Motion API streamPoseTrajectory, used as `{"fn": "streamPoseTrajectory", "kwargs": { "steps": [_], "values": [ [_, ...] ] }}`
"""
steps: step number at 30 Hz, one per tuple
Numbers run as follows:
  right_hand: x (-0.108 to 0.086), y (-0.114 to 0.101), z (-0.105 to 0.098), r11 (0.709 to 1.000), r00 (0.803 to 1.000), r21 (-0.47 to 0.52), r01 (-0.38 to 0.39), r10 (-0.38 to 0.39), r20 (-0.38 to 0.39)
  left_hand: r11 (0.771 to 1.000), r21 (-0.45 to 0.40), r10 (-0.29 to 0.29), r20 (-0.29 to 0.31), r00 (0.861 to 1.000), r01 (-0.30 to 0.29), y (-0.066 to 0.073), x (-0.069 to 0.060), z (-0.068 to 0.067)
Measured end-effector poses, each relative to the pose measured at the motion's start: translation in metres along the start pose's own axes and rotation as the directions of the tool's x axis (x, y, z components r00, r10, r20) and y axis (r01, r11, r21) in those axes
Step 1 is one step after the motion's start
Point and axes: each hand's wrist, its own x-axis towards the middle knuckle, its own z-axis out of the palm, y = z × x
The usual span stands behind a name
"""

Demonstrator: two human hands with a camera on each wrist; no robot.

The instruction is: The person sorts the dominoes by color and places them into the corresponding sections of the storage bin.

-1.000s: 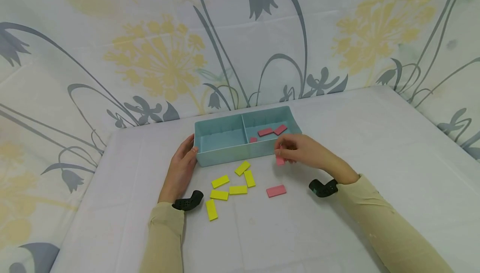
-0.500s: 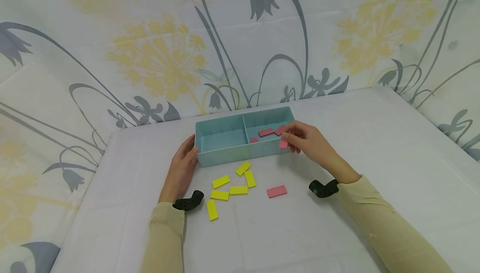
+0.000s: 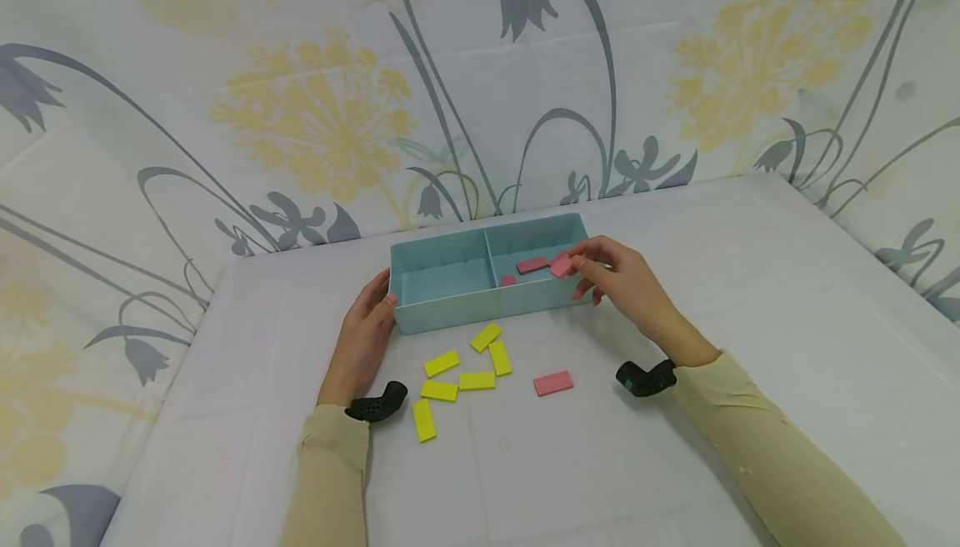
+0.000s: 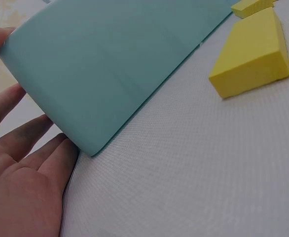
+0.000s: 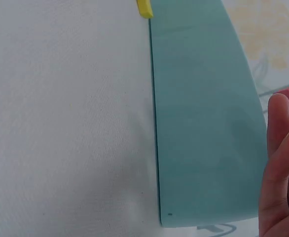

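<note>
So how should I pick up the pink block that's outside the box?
I'd pinch the middle of the pink block's two long edges, coming from above and a bit from the right. It lies flat, long edges running roughly left to right, and the yellow blocks are all to its left.

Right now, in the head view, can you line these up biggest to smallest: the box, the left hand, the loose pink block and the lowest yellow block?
1. Box
2. Left hand
3. Loose pink block and lowest yellow block: they look alike, so I can't rank them.
</note>
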Motion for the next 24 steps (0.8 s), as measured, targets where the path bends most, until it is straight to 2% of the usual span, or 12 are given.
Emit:
{"fn": "streamPoseTrajectory", "kwargs": {
  "steps": [7,18,24],
  "values": [
    [-0.001,-0.001,0.001,1.000,1.000,0.013,0.003,-0.003,0.014,1.000,0.006,-0.004,0.002,1.000,0.004,0.001,-0.001,0.000],
    [-0.002,0.000,0.004,1.000,0.998,-0.013,0.000,0.001,0.059,0.999,0.042,0.002,0.024,1.000,-0.003,0.014,-0.008,0.007],
    [0.000,0.005,0.006,0.999,0.996,-0.042,0.001,0.003,0.093,0.999,0.045,0.000,0.023,1.000,-0.001,0.014,-0.008,0.006]
  ]
}}
